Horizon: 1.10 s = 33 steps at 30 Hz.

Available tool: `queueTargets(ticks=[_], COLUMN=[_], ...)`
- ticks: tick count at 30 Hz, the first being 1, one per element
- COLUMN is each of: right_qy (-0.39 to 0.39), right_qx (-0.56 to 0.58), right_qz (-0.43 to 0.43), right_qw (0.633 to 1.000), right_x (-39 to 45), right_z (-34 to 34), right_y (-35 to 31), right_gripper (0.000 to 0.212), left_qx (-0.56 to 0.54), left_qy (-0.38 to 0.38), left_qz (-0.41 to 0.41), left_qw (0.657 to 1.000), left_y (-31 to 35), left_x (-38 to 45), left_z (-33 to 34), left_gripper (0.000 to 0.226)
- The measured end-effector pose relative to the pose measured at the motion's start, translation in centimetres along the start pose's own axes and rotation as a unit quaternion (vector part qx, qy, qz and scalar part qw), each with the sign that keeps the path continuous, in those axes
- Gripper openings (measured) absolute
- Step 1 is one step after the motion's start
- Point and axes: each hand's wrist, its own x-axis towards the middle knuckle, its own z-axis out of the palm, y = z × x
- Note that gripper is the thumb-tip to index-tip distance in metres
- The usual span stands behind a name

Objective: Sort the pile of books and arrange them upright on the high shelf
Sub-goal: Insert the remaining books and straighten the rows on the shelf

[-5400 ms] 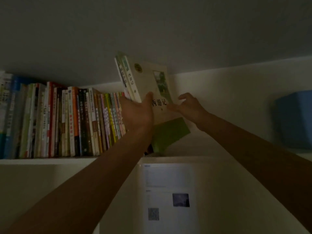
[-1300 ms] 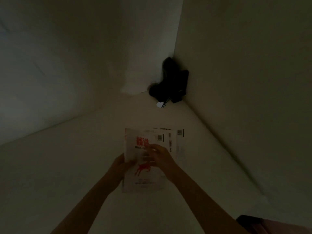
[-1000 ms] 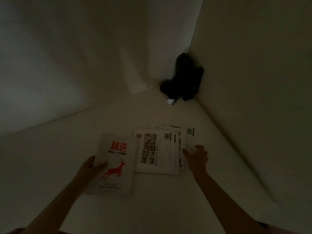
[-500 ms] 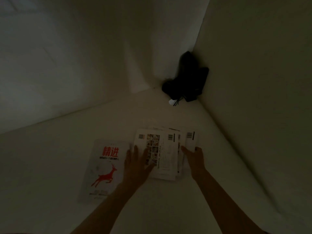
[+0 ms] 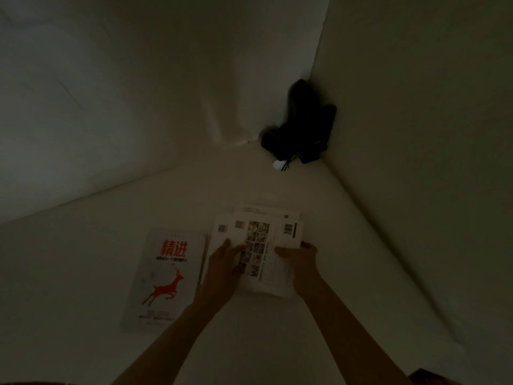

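A small pile of white books (image 5: 258,232) lies flat on a pale surface in dim light. Its top book shows a back cover with a grid of small pictures and a barcode. My left hand (image 5: 223,263) rests on the left half of that cover, fingers spread. My right hand (image 5: 298,258) grips the pile's right edge, thumb on top. To the left lies a white book with a red deer and red title (image 5: 166,276), flat and apart from both hands. The high shelf is out of view.
A black object with a cord and a small white part (image 5: 301,132) sits in the far corner where two pale walls meet. The right wall (image 5: 416,162) runs close beside the pile.
The red deer book was lifted off the pile and laid flat to its left. My left hand let it go and moved onto the pile; my right hand closed on the pile's right edge.
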Motion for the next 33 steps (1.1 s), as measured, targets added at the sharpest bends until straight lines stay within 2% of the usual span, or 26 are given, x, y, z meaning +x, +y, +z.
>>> queueTargets(ticks=[2, 4, 7, 8, 9, 10, 11, 13, 14, 15, 17, 19, 20, 21, 22, 23, 24, 25, 26, 27, 28, 30, 31, 32, 33], right_qy=[-0.054, -0.066, -0.055, -0.045, -0.032, -0.017, 0.020, 0.082, 0.092, 0.081, 0.046, -0.002, -0.060, -0.139, -0.206, -0.264, -0.325, -0.331, -0.281, -0.193, -0.141, -0.125, -0.147, -0.169, -0.186], right_qx=[0.017, 0.005, -0.077, -0.133, -0.190, -0.242, -0.296, -0.395, -0.420, -0.436, -0.461, -0.499, -0.522, -0.574, -0.621, -0.647, -0.621, -0.555, -0.456, -0.370, -0.311, -0.208, -0.167, -0.151, -0.167], right_qz=[0.018, -0.019, -0.159, -0.216, -0.270, -0.328, -0.410, -0.584, -0.642, -0.675, -0.707, -0.710, -0.692, -0.630, -0.553, -0.451, -0.362, -0.320, -0.318, -0.308, -0.272, -0.148, -0.099, -0.086, -0.113], right_qw=[0.998, 0.998, 0.983, 0.966, 0.943, 0.913, 0.863, 0.704, 0.634, 0.589, 0.534, 0.497, 0.495, 0.503, 0.516, 0.555, 0.614, 0.693, 0.782, 0.855, 0.900, 0.959, 0.970, 0.970, 0.962], right_x=[-1.0, -2.1, -4.2, -4.8, -5.5, -6.1, -6.6, -7.3, -7.3, -7.3, -6.6, -5.3, -4.8, -4.7, -4.6, -4.6, -5.2, -5.8, -5.3, -5.0, -4.4, -3.2, -2.6, -2.4, -2.8], right_z=[-0.1, 0.0, 0.1, 0.1, 0.0, -0.1, -0.3, -0.5, -0.4, -0.3, -0.4, -1.1, -1.4, -1.8, -2.2, -2.6, -2.9, -2.9, -3.1, -3.1, -3.2, -2.9, -2.9, -2.8, -2.6], right_y=[-0.4, -0.9, -2.7, -3.4, -4.0, -4.4, -4.7, -4.0, -2.9, -1.8, 0.3, 2.3, 3.0, 3.0, 3.1, 3.2, 3.1, 2.8, 2.7, 2.2, 2.0, 1.5, 1.2, 0.9, 0.2], right_gripper=[0.043, 0.042, 0.041, 0.040, 0.038, 0.035, 0.032, 0.027, 0.026, 0.028, 0.036, 0.036, 0.037, 0.042, 0.055, 0.067, 0.071, 0.067, 0.061, 0.059, 0.056, 0.054, 0.050, 0.049, 0.046], left_qx=[-0.051, -0.109, -0.191, -0.238, -0.320, -0.416, -0.504, -0.625, -0.661, -0.685, -0.708, -0.701, -0.676, -0.645, -0.618, -0.601, -0.597, -0.599, -0.603, -0.606, -0.606, -0.598, -0.590, -0.582, -0.573], left_qy=[-0.013, -0.019, 0.035, 0.049, 0.047, 0.026, -0.011, -0.081, -0.106, -0.127, -0.141, -0.137, -0.126, -0.111, -0.094, -0.079, -0.070, -0.067, -0.067, -0.067, -0.071, -0.086, -0.093, -0.103, -0.109], left_qz=[0.002, -0.008, -0.042, -0.065, -0.103, -0.147, -0.180, -0.202, -0.195, -0.180, -0.160, -0.168, -0.194, -0.224, -0.251, -0.268, -0.274, -0.277, -0.275, -0.267, -0.257, -0.234, -0.215, -0.185, -0.148], left_qw=[0.999, 0.994, 0.980, 0.968, 0.941, 0.897, 0.845, 0.750, 0.717, 0.694, 0.673, 0.679, 0.700, 0.722, 0.739, 0.749, 0.751, 0.748, 0.746, 0.747, 0.749, 0.762, 0.773, 0.785, 0.799], left_y=[-0.4, -0.4, 0.0, 0.4, 0.8, 1.4, 1.9, 2.9, 3.4, 3.7, 4.2, 3.6, 2.8, 2.1, 1.0, 0.2, -0.4, -1.0, -1.3, -1.5, -1.8, -1.9, -1.8, -1.6, -1.3], left_x=[0.1, -0.1, -0.6, -0.8, -1.1, -1.4, -1.6, -2.0, -2.2, -2.4, -2.8, -3.2, -3.3, -3.4, -3.4, -3.5, -3.6, -3.7, -3.9, -4.0, -4.1, -4.4, -4.5, -4.6, -4.6], left_z=[-0.9, -2.1, -4.3, -5.3, -6.3, -7.3, -8.1, -9.2, -9.7, -10.0, -10.1, -9.3, -8.4, -7.6, -6.7, -6.1, -5.7, -5.4, -5.3, -5.3, -5.3, -5.5, -5.8, -6.2, -6.6], left_gripper=[0.043, 0.034, 0.021, 0.018, 0.017, 0.019, 0.033, 0.070, 0.083, 0.089, 0.081, 0.044, 0.023, 0.012, 0.011, 0.017, 0.023, 0.029, 0.035, 0.039, 0.039, 0.032, 0.031, 0.035, 0.044])
